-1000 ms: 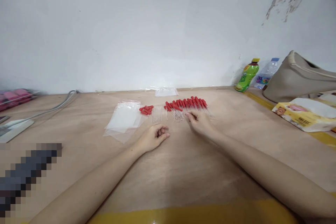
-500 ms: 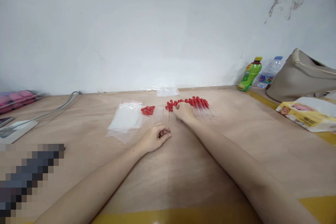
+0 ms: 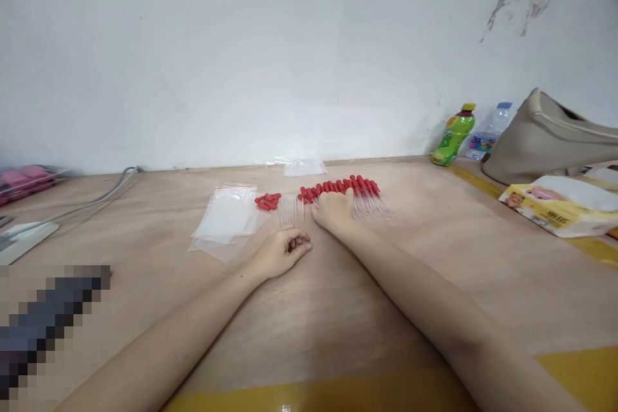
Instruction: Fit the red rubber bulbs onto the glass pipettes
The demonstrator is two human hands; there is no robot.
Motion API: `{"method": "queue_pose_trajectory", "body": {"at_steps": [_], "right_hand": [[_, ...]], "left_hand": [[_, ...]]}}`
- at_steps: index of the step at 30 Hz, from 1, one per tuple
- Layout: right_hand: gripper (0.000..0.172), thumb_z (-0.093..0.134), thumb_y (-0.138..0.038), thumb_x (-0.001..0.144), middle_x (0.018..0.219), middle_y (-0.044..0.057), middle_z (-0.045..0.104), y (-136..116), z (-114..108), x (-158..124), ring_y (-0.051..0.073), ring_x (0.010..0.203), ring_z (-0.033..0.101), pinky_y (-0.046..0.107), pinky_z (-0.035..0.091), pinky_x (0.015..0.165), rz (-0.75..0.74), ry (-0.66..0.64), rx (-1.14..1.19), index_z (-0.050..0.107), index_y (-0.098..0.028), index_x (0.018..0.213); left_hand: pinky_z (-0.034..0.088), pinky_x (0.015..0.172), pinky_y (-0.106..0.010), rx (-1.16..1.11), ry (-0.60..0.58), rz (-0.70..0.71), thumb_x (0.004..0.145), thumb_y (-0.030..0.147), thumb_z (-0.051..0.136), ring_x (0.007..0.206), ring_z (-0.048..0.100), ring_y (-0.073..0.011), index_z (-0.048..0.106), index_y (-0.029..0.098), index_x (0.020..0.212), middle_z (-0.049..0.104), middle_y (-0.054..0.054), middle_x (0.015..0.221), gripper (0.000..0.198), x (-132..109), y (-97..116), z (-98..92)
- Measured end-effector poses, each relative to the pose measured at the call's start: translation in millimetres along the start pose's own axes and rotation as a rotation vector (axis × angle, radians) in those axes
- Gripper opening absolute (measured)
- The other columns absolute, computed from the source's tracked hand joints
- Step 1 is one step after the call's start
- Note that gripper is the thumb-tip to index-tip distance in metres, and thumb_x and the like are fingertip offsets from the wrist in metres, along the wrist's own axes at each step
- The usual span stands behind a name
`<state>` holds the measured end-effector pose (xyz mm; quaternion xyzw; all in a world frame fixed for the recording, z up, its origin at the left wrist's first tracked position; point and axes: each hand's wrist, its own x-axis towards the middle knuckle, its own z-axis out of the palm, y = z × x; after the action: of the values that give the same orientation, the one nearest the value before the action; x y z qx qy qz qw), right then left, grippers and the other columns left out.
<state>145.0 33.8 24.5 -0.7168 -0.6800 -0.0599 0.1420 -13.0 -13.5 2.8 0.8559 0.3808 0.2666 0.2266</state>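
A row of glass droppers with red rubber bulbs (image 3: pixel 360 187) lies on the table, bulbs toward the wall. My right hand (image 3: pixel 334 209) is laid over the left-middle part of this row, back of the hand up. Its fingertips are hidden against the droppers, so a grip on one cannot be made out. Left of the row lie several bare glass tubes (image 3: pixel 288 209) and a small heap of loose red bulbs (image 3: pixel 268 201). My left hand (image 3: pixel 284 251) rests on the table just in front of the tubes, its fingers loosely curled, thumb apart, nothing visible inside.
Clear zip bags (image 3: pixel 226 212) are stacked left of the bulbs; another bag (image 3: pixel 304 168) lies by the wall. Two bottles, one a green drink bottle (image 3: pixel 452 135), a beige bag (image 3: pixel 531 141) and a tissue pack (image 3: pixel 555 209) stand right. A cable (image 3: pixel 103 192) runs at left.
My right hand has flattened and drawn slightly back from the red bulbs, uncovering more of the row. My left hand keeps its pose. The whole view has shifted a little.
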Motion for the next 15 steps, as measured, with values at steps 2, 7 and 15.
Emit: {"method": "queue_pose_trajectory", "body": {"at_steps": [2,7,15], "right_hand": [[0.032,0.043,-0.036,0.079,0.087,0.016,0.065,-0.9,-0.7,-0.3,0.026,0.085,0.058,0.044,0.016,0.087,0.010,-0.033,0.035,0.064,-0.012,0.082],[0.033,0.044,-0.039,0.078,0.089,0.015,0.066,-1.2,-1.7,2.7,0.026,0.084,0.059,0.040,0.028,0.079,0.054,-0.112,0.114,0.065,-0.014,0.085],[0.038,0.037,-0.038,0.082,0.085,0.015,0.066,0.4,-2.9,3.0,0.026,0.082,0.059,0.042,0.026,0.081,0.076,-0.089,0.127,0.065,-0.013,0.085]], "left_hand": [[0.041,0.058,-0.023,-0.010,-0.003,-0.005,0.078,0.033,0.050,0.063,0.049,-0.0116,0.062,0.017,0.084,0.055,-0.002,0.072,0.021,0.3,0.2,0.0],[0.041,0.059,-0.024,-0.016,0.001,-0.002,0.078,0.033,0.051,0.064,0.050,-0.0121,0.062,0.017,0.082,0.055,-0.002,0.072,0.020,0.6,2.0,-1.0],[0.041,0.059,-0.024,0.007,0.010,0.012,0.077,0.032,0.052,0.062,0.050,-0.0114,0.062,0.017,0.084,0.056,-0.001,0.072,0.019,0.6,1.6,-1.0]]}}
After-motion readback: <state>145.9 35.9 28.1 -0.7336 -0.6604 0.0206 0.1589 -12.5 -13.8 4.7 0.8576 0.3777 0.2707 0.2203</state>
